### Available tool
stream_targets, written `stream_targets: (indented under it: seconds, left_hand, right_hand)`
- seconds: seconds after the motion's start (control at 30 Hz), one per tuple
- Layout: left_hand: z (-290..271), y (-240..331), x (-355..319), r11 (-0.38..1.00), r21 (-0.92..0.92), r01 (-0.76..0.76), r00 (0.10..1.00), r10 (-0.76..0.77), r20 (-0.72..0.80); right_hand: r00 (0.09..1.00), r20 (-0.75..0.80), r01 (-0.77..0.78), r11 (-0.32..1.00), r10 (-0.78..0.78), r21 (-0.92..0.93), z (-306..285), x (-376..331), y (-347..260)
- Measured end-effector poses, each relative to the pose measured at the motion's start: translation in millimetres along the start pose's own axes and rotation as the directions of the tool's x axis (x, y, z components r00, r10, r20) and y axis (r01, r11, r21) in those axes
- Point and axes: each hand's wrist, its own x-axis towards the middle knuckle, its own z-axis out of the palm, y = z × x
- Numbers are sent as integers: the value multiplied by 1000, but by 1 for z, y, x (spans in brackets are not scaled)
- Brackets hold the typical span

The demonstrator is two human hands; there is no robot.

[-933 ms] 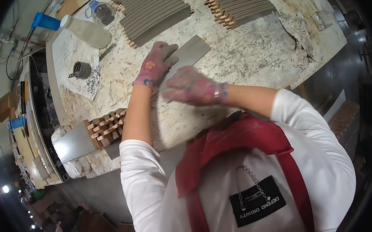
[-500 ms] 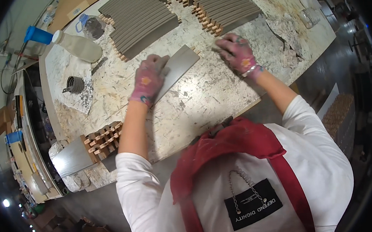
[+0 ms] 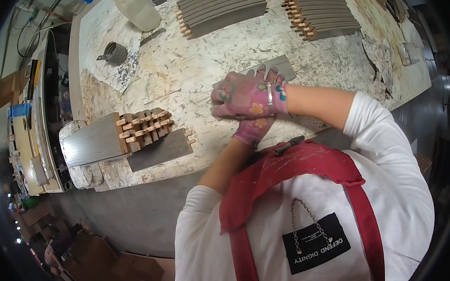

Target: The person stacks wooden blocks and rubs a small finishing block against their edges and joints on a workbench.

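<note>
One head view: you look down on a pale, scuffed table [image 3: 172, 97], both hands in flowered pink gloves near its front edge.
Grey board [image 3: 284, 65]: it lies on the table just beyond your hands, slanting up to the right, with small wooden pegs [image 3: 292, 64] at its right end; its left part is mostly covered.
Right hand [image 3: 245, 94]: it crosses over your left, fingers pointing left and close together; whether they pinch anything cannot be told.
Left hand [image 3: 255, 130]: mostly hidden beneath the right. Fingertips showing past your right wrist, at the board, seem to be its own, slightly apart; whether they grip or only rest cannot be told.
Fresh change: half a second ago your right hand was out by the right stack [image 3: 325, 11] while your left lay on the board; now the right has swung in across the left.
What it means: both hands appear gathered at this single board, neither at the right stack nor the left stack [image 3: 221, 10].
Pegged pile [image 3: 143, 126]: your left forearm has moved off it, so it shows fully at the front left, a loose board [image 3: 160, 151] beside it.
Far left: a cloudy bottle [image 3: 140, 13] and a dark coil [image 3: 116, 53].
</note>
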Motion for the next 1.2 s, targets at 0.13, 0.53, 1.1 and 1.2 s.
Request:
stream_targets:
  seconds: [0.13,0.53,1.1,1.2]
  left_hand:
    - [1,3,8,985,156,-80,990,96,-99]
    - [-110,47,48,855,506,-114,992,75,98]
    - [-101,3,57,643,745,-176,938,338,-71]
    - [-95,19,46,621,748,-237,929,371,-14]
  right_hand:
    - [993,59,-89,976,102,-198,-3,17,26]
    - [634,-229,-476,607,739,636,-38,-76,71]
    - [180,-92,-10,96,979,995,-6,-151,73]
    - [183,-182,-63,197,966,978,5,-147,74]
